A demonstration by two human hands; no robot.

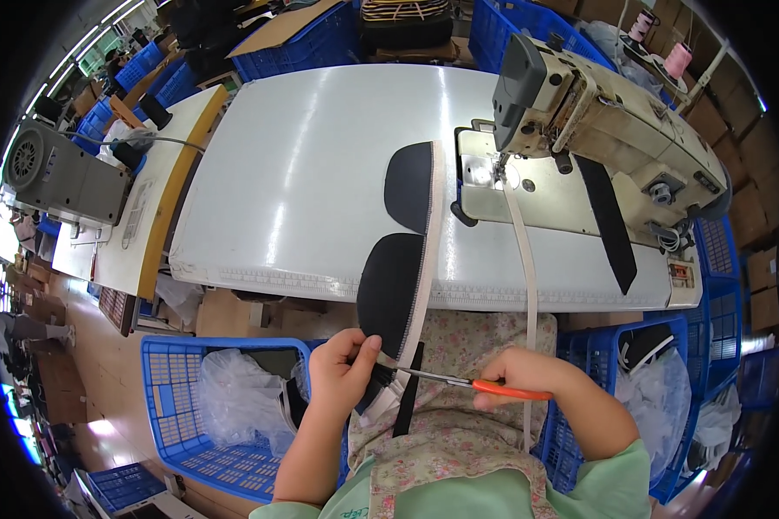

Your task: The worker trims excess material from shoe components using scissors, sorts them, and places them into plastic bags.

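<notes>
My left hand [344,368] pinches the near end of a dark rounded fabric piece [389,281], which hangs over the table's front edge. A cream tape [434,199] is stitched along its straight side and joins it to a second dark rounded piece [407,186] lying flat farther back. More dark pieces with the tape bunch below my left hand, over my lap. In my right hand [519,376] is a pair of scissors [512,392] with orange handles. Their blades point left and reach the tape beside my left fingers; whether they are open there I cannot tell.
A sewing machine [614,121] stands on the white table [320,173], right. Loose cream tape [522,242] runs from its needle area to my lap. A black strip [606,221] lies across its bed. Blue baskets [225,463] with plastic bags flank me. Another machine [69,177] stands left.
</notes>
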